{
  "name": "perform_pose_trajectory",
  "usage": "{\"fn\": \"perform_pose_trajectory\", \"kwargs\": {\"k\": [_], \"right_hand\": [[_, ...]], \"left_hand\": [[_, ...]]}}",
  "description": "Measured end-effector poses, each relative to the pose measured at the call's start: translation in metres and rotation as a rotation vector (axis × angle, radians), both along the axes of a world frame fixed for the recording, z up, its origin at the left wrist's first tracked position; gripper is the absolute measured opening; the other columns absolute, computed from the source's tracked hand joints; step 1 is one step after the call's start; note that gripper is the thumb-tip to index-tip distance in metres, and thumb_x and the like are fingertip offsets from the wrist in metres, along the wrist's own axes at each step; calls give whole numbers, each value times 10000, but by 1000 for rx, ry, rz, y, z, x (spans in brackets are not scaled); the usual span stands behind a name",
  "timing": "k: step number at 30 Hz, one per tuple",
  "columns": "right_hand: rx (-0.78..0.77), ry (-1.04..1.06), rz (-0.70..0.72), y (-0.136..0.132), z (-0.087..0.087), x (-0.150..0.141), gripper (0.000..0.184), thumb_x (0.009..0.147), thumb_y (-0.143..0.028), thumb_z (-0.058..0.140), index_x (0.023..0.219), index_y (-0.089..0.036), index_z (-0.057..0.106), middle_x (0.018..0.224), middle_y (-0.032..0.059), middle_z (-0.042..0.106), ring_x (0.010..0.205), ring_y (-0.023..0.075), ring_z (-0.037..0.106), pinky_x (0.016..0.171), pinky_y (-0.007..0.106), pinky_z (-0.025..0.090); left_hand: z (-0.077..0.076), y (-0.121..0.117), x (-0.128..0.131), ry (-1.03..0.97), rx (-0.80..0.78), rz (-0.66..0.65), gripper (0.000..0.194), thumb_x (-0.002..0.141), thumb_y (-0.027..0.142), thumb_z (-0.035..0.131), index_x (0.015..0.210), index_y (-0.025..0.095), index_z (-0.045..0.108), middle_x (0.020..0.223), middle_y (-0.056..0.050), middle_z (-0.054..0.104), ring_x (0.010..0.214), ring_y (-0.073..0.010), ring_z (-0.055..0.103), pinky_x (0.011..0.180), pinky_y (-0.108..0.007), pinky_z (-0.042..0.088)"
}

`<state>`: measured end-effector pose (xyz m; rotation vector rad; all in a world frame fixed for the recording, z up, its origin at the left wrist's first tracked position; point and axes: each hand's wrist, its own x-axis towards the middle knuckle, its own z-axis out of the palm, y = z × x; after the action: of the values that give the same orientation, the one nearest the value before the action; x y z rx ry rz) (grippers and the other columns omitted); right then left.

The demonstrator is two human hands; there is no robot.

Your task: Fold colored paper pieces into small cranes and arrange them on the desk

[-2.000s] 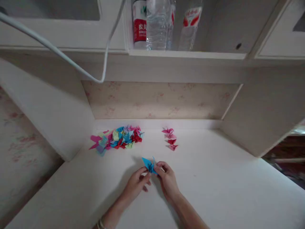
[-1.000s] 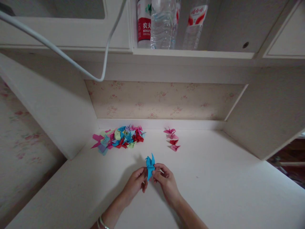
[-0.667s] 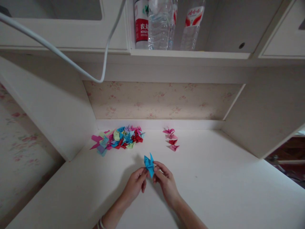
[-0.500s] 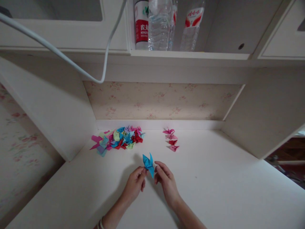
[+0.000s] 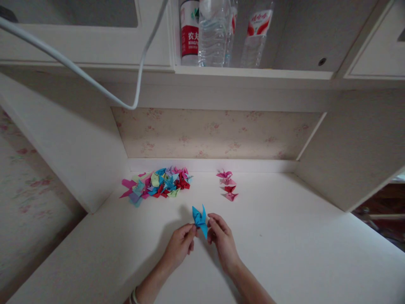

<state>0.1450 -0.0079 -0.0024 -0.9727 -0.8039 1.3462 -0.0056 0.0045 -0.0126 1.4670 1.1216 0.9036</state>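
Observation:
A small blue folded paper crane [image 5: 200, 219] is pinched between both my hands just above the white desk [image 5: 284, 245]. My left hand [image 5: 181, 245] grips its left side with closed fingertips. My right hand [image 5: 222, 240] holds its right side, fingers curled. A heap of several folded paper pieces in pink, red, blue and green [image 5: 157, 185] lies at the back left. A short row of pink and red paper cranes [image 5: 228, 185] lies at the back, right of the middle.
Water bottles [image 5: 215, 31] stand on the shelf above the desk. A white cable [image 5: 95, 80] hangs across the upper left. Side panels wall in the desk on the left [image 5: 72, 139] and right [image 5: 354, 147].
The blue crane has been turned and worked between my fingers, from lying low and flat to standing more upright. Both hands stayed in about the same place.

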Motion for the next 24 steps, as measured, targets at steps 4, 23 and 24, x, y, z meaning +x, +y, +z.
{"fn": "perform_pose_trajectory", "kwargs": {"k": [4,23,24], "right_hand": [[-57,27,57,1,2,0,360,768,-449,648,979,-158,634,626,-10,551,474,88,445,443,215,332],[144,-156,119,-6,2,-5,351,769,-387,659,1084,-238,613,1047,68,616,784,185,592,562,268,493],[149,-169,93,-4,1,-5,311,771,-398,654,1029,-227,635,1024,66,620,755,176,591,557,269,496]], "left_hand": [[-1,0,0,-21,5,-35,413,869,530,406,727,163,531,448,57,420,384,-83,384,411,-189,293],[9,-4,3,6,137,62,400,857,483,474,689,156,632,619,3,494,468,-88,407,445,-199,299],[9,-5,4,7,135,51,403,858,482,473,691,154,637,633,1,491,474,-87,414,443,-197,303]]}}
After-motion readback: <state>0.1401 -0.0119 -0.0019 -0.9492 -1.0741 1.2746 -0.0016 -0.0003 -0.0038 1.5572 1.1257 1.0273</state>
